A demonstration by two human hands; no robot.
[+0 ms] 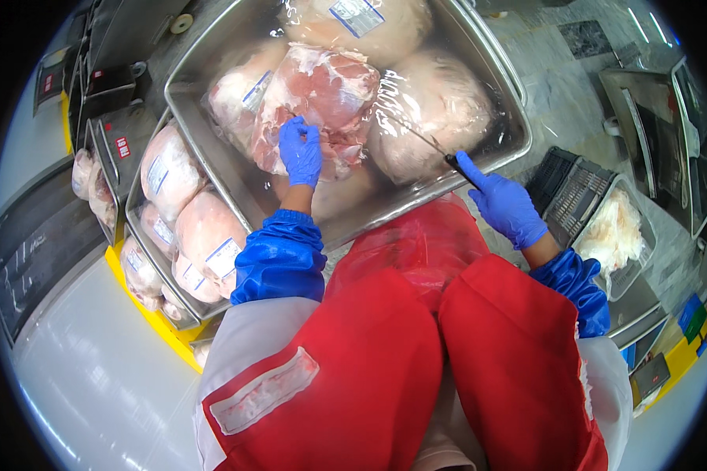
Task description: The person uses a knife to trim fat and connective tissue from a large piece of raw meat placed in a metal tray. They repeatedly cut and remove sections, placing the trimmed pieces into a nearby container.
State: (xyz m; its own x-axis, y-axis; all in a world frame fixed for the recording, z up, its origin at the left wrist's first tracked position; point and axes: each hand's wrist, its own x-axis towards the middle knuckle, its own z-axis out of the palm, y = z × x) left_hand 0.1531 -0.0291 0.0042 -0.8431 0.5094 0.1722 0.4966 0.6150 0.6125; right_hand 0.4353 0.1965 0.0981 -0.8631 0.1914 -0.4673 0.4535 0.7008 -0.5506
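Note:
A large piece of raw red meat point(330, 102) lies on top of wrapped, pale meat pieces in a deep metal tub point(200, 47). My left hand point(301, 153), in a blue glove, is at its near left side, fingers curled in and pinching the meat's edge. In my blue-gloved right hand point(507, 202), over the tub's near right rim, is a knife point(424, 141) held by its black handle. The forefinger lies along the handle, and the thin blade points up and left toward the meat, its tip near the right side. A plastic-wrapped piece point(432, 114) sits under the blade.
Metal trays of wrapped, labelled meat point(204, 231) stand at the left beside a yellow frame point(153, 314). On the right are a grey plastic crate point(577, 192) and a bin with whitish trimmings point(613, 235). A red apron point(353, 369) covers my lap, close below the tub.

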